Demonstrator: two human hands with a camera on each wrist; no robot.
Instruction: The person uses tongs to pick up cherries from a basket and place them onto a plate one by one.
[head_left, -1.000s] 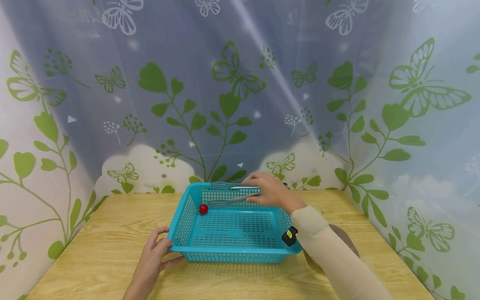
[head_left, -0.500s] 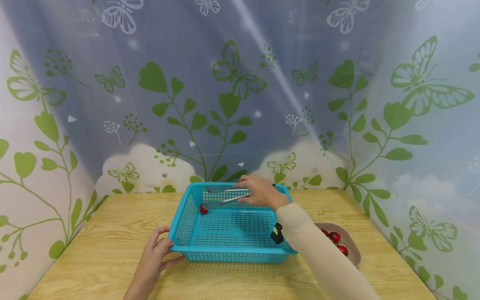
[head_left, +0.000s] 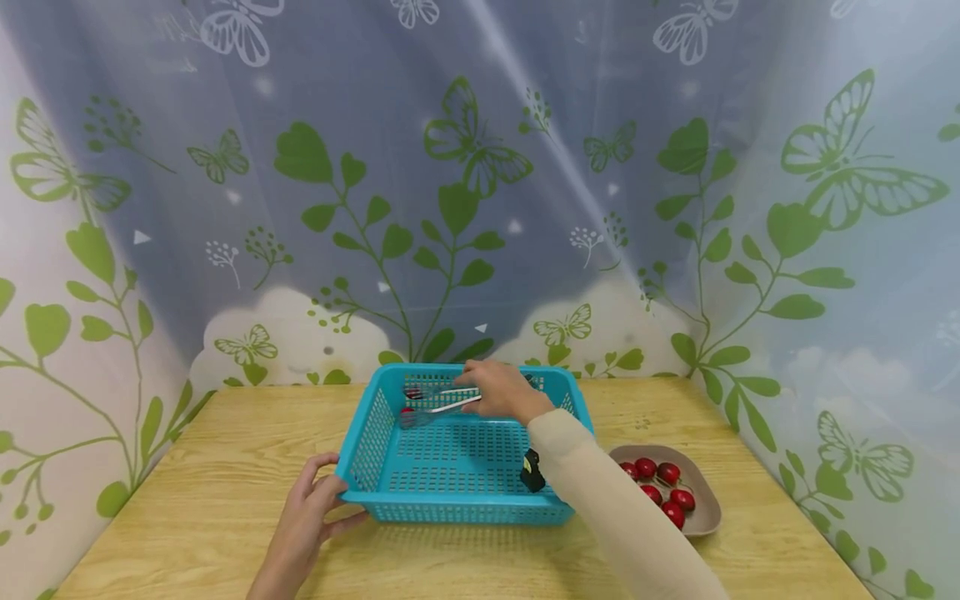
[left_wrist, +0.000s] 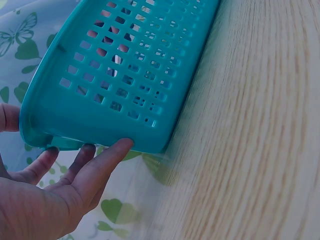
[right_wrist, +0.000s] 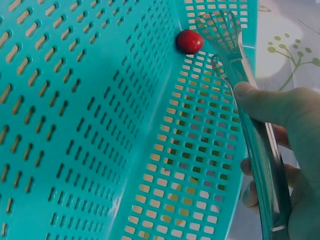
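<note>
A blue plastic basket (head_left: 480,500) with perforated walls stands on the table. My left hand (head_left: 300,504) holds its near left corner, some fingers at the rim and one lower against the wall. My right hand (head_left: 498,390) grips metal tongs (right_wrist: 267,175) over the basket's far side, their slotted heads pointing left and spread apart. One red cherry (right_wrist: 190,41) lies in the far left corner, beside the tong heads. In the head view the lower tong head partly covers it. A dark red patch shows at the upper head; I cannot tell whether it is another cherry or a reflection.
A brown shallow dish (head_left: 705,521) with several red cherries (head_left: 682,500) sits right of the basket, partly behind the right sleeve (head_left: 600,483). A wooden table (head_left: 225,467) lies beneath. A printed curtain (head_left: 330,250) hangs close behind the basket.
My right hand has moved left and slightly down with the tongs, whose heads have come to the cherry in the corner. The dish has come into view from behind the sleeve. The left hand stays.
</note>
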